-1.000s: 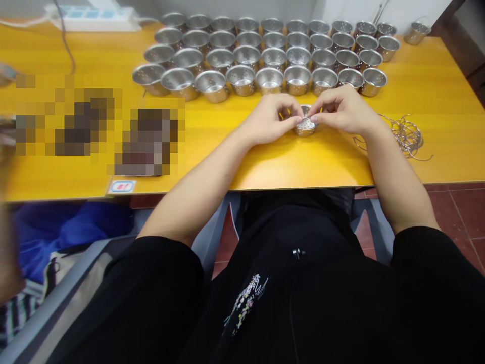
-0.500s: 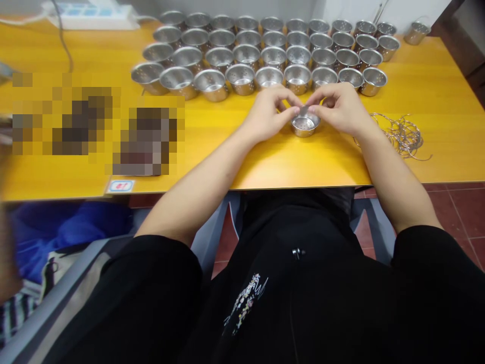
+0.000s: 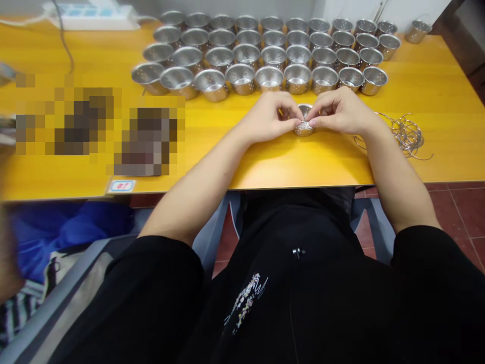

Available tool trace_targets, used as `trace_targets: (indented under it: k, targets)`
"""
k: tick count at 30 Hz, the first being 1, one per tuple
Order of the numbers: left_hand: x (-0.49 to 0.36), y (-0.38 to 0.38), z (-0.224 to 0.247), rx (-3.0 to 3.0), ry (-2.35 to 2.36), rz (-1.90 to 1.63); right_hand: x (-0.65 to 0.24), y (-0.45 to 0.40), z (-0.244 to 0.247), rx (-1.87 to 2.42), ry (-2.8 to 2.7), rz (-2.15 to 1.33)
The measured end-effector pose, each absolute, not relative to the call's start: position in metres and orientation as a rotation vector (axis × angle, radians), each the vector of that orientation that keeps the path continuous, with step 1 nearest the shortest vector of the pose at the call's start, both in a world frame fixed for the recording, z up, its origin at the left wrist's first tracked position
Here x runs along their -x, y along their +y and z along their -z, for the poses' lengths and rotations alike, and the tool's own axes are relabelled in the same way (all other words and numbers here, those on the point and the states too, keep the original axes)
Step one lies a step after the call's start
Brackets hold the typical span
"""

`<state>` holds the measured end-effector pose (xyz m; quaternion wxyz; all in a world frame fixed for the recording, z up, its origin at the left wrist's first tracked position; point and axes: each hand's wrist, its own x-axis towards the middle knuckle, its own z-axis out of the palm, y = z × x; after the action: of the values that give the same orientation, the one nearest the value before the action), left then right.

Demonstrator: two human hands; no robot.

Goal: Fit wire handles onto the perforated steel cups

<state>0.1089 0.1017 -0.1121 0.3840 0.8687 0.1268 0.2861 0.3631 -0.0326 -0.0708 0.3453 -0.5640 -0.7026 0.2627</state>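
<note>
Right in front of me on the yellow table is a small perforated metal cup [image 3: 304,130]. My left hand [image 3: 273,116] pinches at the left of its near rim, thumb and forefinger together. From the other side my right hand [image 3: 338,112] does the same, its fingertips close to the left ones. Any thin wire between the fingertips is too small to make out. Beside my right forearm lies a tangle of thin metal wire pieces [image 3: 408,135], partly covered by the wrist.
Several rows of similar metal cups [image 3: 242,80] stand behind my hands. A cup with a wire handle [image 3: 418,32] is at the back right. On the left are blurred-out items [image 3: 146,144], a power strip [image 3: 93,17] and part of another person's arm [image 3: 8,242].
Both hands have shifted slightly toward me. Their fingertips moved from the cup's far rim down to its near rim, and the cup's opening now shows behind them.
</note>
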Motion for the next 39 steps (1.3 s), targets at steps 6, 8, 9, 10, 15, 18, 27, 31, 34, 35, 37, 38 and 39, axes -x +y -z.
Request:
trace_targets:
  k: [6,8,9,10,15,18,27,31,34,35,37,38,39]
  targets:
    - [-0.115,0.106,0.122,-2.124,0.449,-0.804,-0.364,-0.027,0.078,1.488,-1.719,-0.583]
    - [-0.119,0.109,0.127,-2.106,0.489,-0.854,-0.361,-0.024,0.082,1.487,-1.68,-0.534]
    - [-0.121,0.11,0.128,-2.107,0.504,-0.869,-0.359,-0.022,0.084,1.485,-1.67,-0.513]
    - [-0.122,0.111,0.13,-2.111,0.514,-0.881,-0.358,-0.022,0.084,1.481,-1.665,-0.498]
    - [-0.119,0.113,0.127,-2.133,0.485,-0.877,-0.353,-0.025,0.078,1.473,-1.686,-0.529]
    - [-0.114,0.111,0.126,-2.136,0.428,-0.819,-0.355,-0.029,0.075,1.486,-1.726,-0.554]
    - [-0.126,0.104,0.138,-2.038,0.294,-0.673,-0.345,-0.029,0.075,1.467,-1.62,-0.623]
    - [-0.127,0.113,0.142,-2.053,0.371,-0.707,-0.34,-0.033,0.071,1.443,-1.614,-0.705]
    - [-0.122,0.11,0.14,-2.129,0.402,-0.743,-0.337,-0.036,0.071,1.42,-1.715,-0.71]
    - [-0.121,0.106,0.139,-2.143,0.402,-0.744,-0.335,-0.037,0.071,1.417,-1.762,-0.696]
    - [-0.119,0.099,0.136,-2.148,0.386,-0.726,-0.332,-0.039,0.073,1.417,-1.85,-0.659]
    - [-0.119,0.095,0.134,-2.145,0.376,-0.717,-0.331,-0.039,0.073,1.42,-1.881,-0.642]
    - [-0.119,0.093,0.133,-2.142,0.37,-0.718,-0.33,-0.039,0.074,1.427,-1.903,-0.626]
